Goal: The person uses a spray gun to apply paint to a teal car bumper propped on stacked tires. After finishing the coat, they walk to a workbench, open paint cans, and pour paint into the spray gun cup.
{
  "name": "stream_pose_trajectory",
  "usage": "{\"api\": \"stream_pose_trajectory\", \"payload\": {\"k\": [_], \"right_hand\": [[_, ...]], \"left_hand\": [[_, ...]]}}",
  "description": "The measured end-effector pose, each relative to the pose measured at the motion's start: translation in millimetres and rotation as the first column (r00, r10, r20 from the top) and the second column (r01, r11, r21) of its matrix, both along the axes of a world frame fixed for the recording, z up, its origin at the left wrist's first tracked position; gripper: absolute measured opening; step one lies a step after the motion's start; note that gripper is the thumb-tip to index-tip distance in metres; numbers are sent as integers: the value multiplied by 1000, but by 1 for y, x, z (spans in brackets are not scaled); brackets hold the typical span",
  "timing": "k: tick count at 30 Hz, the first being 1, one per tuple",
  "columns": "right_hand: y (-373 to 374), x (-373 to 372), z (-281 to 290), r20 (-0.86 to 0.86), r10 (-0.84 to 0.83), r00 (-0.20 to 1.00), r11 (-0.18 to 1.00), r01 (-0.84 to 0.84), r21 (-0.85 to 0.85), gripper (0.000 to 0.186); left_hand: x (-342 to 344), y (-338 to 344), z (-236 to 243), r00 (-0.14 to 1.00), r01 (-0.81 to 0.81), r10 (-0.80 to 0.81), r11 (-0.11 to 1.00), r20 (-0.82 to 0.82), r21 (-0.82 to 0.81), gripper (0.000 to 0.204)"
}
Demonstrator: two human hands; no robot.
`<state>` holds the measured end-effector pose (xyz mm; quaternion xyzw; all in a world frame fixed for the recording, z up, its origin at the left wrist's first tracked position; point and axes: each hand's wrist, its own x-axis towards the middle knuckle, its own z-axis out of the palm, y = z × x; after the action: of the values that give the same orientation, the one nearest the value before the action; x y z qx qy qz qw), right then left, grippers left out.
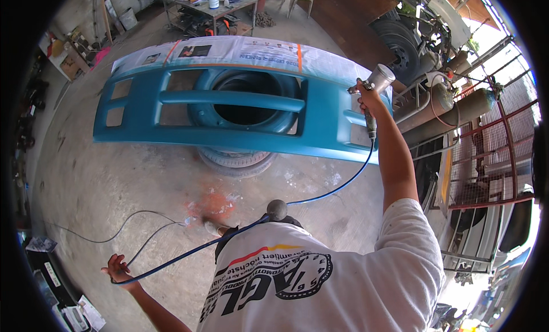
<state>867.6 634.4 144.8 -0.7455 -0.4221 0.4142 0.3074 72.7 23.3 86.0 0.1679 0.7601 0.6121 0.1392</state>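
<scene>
My right hand (366,96) is closed around a spray gun (370,123) with a silver cup (381,77), over the right end of a long teal bumper (320,112). From the gun's handle a blue air hose (194,252) runs down across my body to the lower left. There my left hand (118,269) holds the hose, which loops round the palm near the wrist, the fingers loosely curled and a little apart. The bumper lies across stacked tyres (240,163); a teal-coated tyre (209,112) shows through its opening. Printed sheeting (223,50) with orange tape covers the far edge.
Gas cylinders (472,109) and a red metal frame (503,137) stand to the right, with a large wheel (400,54) beyond. A cluttered work table (229,10) is at the back. A thin dark line (103,240) trails over the concrete floor. Boxes (51,280) sit at lower left.
</scene>
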Motion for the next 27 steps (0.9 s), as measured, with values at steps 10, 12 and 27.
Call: {"api": "stream_pose_trajectory", "payload": {"k": [10,12,27], "right_hand": [[27,-296,10,-32,133,991,989,-131,64,45],[27,-357,12,-18,153,988,987,-151,60,44],[50,-782,-12,-176,481,859,877,-469,107,39]], "left_hand": [[-125,-147,-30,968,-249,246,963,41,107,71],[-148,-188,-30,958,-286,284,955,32,80,73],[-165,-333,-29,708,-706,700,705,88,70,81]]}}
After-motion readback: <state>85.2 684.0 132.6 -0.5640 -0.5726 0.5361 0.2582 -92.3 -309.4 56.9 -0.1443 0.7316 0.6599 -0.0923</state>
